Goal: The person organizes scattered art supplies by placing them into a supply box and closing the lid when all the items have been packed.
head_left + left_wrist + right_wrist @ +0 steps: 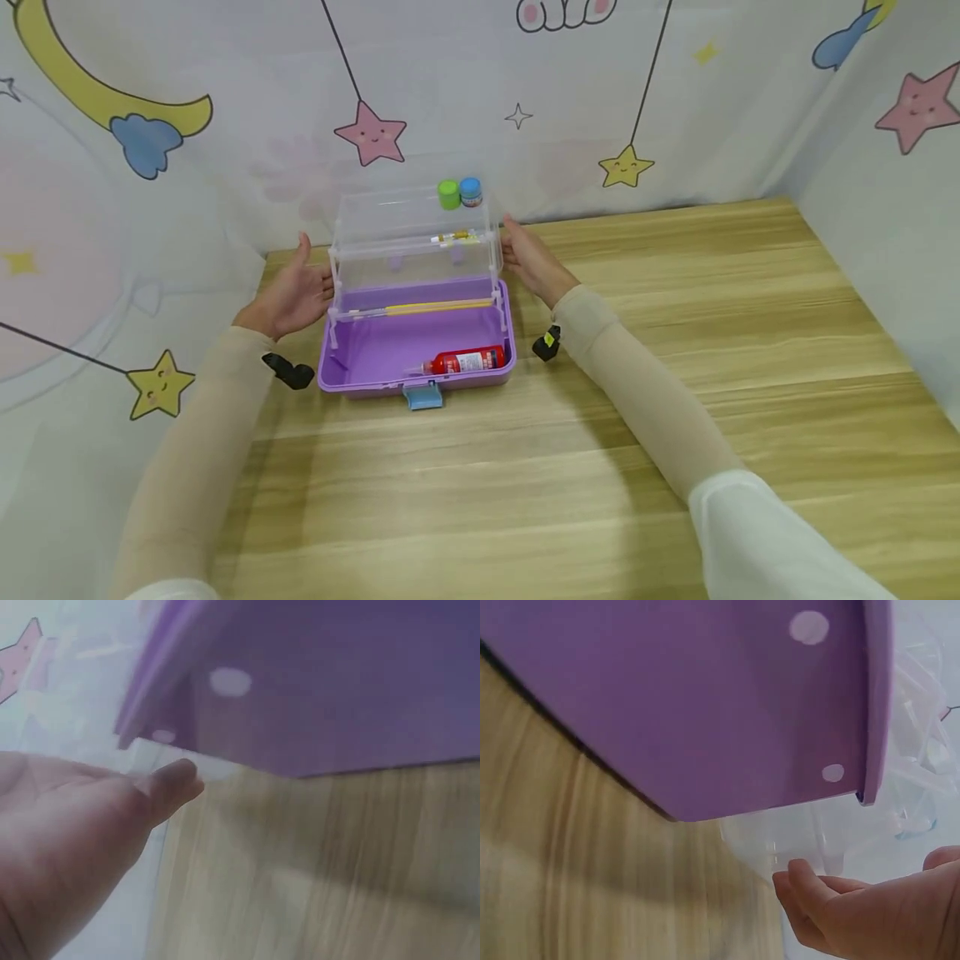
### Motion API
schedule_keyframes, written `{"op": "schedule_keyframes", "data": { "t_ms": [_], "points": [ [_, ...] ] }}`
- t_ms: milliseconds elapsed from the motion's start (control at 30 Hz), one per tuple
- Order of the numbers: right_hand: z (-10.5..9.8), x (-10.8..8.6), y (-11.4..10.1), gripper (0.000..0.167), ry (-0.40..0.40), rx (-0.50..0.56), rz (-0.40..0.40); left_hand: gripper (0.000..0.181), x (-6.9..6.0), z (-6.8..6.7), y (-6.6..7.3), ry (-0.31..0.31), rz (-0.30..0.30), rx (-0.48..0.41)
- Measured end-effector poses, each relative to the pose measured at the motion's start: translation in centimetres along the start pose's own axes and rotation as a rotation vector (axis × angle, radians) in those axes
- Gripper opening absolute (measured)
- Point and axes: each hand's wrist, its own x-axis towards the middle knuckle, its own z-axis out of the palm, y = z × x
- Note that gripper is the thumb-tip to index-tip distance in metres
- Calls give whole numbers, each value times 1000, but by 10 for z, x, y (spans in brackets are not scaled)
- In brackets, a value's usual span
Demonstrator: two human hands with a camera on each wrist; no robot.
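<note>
A purple storage box point(382, 346) stands unfolded on the table, its clear tiered trays point(375, 250) raised toward the back. Inside the box lies a red bottle point(467, 360) with a pointed clear tip; thin brushes point(435, 307) lie along the lower tray. Green point(448, 195) and blue point(471, 192) lidded jars sit at the top. My left hand point(292, 296) is at the box's left side, thumb up and fingers extended. On the right, my right hand point(531, 258) reaches beside the clear lid point(780, 836), fingers fairly straight; whether either hand touches it I cannot tell.
The wooden table point(712, 350) extends to the right and front. A white curtain point(465, 92) printed with stars and moons hangs close behind the box and along the left. A light blue latch point(424, 397) hangs from the box's front. Small tubes point(453, 238) lie on an upper tray.
</note>
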Motion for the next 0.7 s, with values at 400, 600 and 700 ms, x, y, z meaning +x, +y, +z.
{"op": "schedule_keyframes", "data": {
  "t_ms": [400, 600, 700],
  "points": [
    [1, -4, -5, 88, 20, 52, 39, 109, 0, -1, -1, -9, 27, 52],
    [-1, -8, -9, 87, -6, 67, -49, 106, -2, 2, 8, -3, 76, 72],
    [-3, -9, -12, 89, -14, 80, -73, 106, -2, 3, 12, -12, 100, 66]
  ]
}}
